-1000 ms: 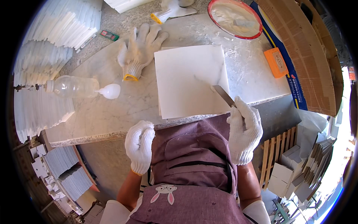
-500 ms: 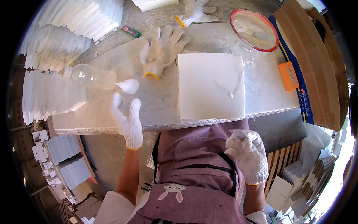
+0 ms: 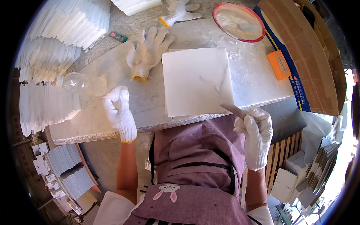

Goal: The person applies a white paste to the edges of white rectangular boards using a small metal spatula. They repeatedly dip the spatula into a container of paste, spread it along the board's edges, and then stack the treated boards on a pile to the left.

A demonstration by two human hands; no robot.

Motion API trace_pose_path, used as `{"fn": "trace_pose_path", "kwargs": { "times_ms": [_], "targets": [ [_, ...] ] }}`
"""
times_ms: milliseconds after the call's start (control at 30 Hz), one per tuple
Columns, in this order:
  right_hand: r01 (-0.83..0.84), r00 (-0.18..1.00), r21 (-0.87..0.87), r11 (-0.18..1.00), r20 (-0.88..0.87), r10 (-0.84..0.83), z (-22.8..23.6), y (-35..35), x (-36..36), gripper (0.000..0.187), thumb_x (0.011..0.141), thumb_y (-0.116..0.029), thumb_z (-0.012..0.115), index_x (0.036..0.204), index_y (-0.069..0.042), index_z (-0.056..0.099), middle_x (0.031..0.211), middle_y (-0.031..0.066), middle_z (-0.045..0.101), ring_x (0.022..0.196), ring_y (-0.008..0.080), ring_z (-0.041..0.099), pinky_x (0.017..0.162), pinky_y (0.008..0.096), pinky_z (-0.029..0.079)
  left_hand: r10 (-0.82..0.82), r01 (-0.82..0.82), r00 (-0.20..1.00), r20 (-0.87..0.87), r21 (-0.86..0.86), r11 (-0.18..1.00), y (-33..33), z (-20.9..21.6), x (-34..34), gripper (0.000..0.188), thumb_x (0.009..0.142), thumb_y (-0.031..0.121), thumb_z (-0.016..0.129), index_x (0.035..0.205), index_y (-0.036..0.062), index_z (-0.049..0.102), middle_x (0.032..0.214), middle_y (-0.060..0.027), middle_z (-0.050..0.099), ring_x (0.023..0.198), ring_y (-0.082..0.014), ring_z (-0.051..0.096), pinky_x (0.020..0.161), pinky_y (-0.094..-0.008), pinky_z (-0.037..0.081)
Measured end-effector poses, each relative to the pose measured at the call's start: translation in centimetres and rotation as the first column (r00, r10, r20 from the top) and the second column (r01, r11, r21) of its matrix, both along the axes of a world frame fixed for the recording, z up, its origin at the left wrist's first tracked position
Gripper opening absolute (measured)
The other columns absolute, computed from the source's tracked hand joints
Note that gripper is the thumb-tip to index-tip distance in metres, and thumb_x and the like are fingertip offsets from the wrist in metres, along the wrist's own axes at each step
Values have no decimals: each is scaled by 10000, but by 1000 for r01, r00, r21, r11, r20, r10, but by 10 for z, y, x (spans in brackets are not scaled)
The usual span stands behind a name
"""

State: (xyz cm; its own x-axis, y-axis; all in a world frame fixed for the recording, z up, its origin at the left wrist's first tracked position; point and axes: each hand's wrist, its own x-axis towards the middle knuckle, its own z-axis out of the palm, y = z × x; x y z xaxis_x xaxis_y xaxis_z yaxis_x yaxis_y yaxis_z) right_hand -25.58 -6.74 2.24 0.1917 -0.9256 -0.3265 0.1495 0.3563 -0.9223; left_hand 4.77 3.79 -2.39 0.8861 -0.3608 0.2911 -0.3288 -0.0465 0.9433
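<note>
R hand (image 3: 257,135) w/ 1 blade (image 3: 232,109); 2 loose gloves (image 3: 148,54)

Daylight glares at lower right (blown to white), and the fisheye rim fades to black.

Left hand (image 3: 122,112) moved beside bottle (image 3: 84,84), blade (image 3: 232,109) shifted to sheet's (image 3: 191,82) corner

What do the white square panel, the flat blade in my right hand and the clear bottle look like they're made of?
White square panel: perhaps stone or ceramic, smooth and matte, by its grey vein-like marks.
Flat blade: probably dull metal, being thin and greyish, though uncertain.
Clear bottle: likely glossy plastic, see-through with faint highlights; glass isn't ruled out.
</note>
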Motion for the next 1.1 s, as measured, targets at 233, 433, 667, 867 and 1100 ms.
{"fn": "trace_pose_path", "kwargs": {
  "times_ms": [233,433,667,867,1100],
  "targets": [
    [-242,871,-87,966,-458,177,-8,-9,-7,237,911,-46,648,1134,21,694,945,84,712,819,107,643,764,269,535,-88,77,994,65,162,984,2,18,-40,145,884,-13,684,1016,5,627,1123,-121,654,1121,-188,575,919,-316,487],
    [-465,701,-424,777,-713,30,-13,-18,-12,256,897,-42,638,1140,13,698,994,111,692,842,143,634,779,273,519,-212,192,973,96,182,964,3,26,-56,274,845,-61,701,1101,-6,618,1209,-146,606,1134,-209,573,916,-318,505],
    [-388,840,-72,919,-438,320,5,-24,-4,384,976,-31,535,1357,-26,576,936,86,609,800,123,549,751,280,492,-370,364,929,20,133,922,-7,41,-84,367,779,-64,752,1121,-10,630,1217,-141,595,1084,-234,605,864,-350,534],
    [-536,768,-380,754,-591,248,-2,-43,-1,381,970,-23,538,1348,-38,588,815,76,553,725,159,525,691,302,473,-486,462,859,163,164,871,-23,33,-89,388,732,-45,789,1091,13,656,1157,-144,624,1090,-287,602,940,-389,490],
    [-699,668,-422,578,-673,316,1,-70,12,410,881,-17,619,1276,-114,666,757,126,566,666,248,570,641,340,472,-526,499,836,158,180,848,-33,26,-88,358,741,-82,746,1079,2,665,1173,-125,609,1116,-251,581,960,-363,475]
  ]
}}
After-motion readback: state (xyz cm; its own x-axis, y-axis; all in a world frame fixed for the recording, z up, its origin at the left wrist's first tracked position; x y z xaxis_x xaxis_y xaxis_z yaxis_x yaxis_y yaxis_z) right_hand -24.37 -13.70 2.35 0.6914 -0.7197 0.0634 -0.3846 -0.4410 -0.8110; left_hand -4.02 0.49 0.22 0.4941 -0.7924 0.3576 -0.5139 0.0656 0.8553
